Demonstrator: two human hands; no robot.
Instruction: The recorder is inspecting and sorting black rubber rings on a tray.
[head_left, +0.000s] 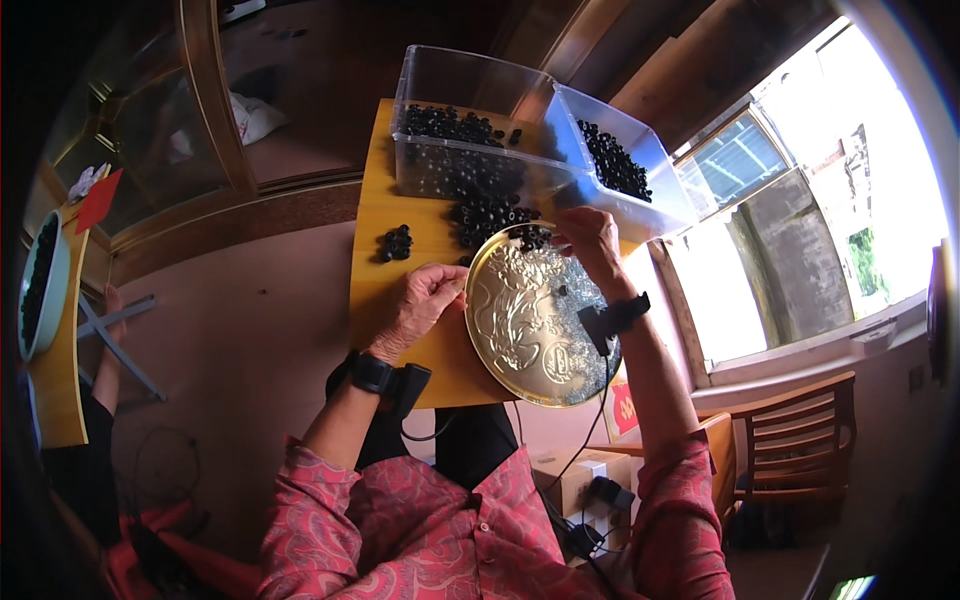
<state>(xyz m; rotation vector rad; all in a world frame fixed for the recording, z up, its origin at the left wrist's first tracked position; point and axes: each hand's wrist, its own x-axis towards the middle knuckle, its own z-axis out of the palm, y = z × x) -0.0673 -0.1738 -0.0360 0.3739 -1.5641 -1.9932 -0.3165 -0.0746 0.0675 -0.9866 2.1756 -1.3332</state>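
A round gold embossed tray (520, 330) lies on a small wooden table (385, 210) in front of me. My left hand (425, 300) rests at the tray's left rim with its fingers curled; whether it pinches something small I cannot tell. My right hand (590, 238) reaches over the tray's far edge, fingers closed near a heap of small black rings (485, 215). A little separate pile of black rings (396, 243) lies on the table to the left. Both wrists wear black bands with cables.
Two clear plastic bins (455, 110) (620, 165) holding black rings stand at the table's far end. A wooden chair (795, 440) stands at the right, under a bright window. At the far left another person's arm (105, 350) lies beside a second table with a bowl of black pieces (40, 285).
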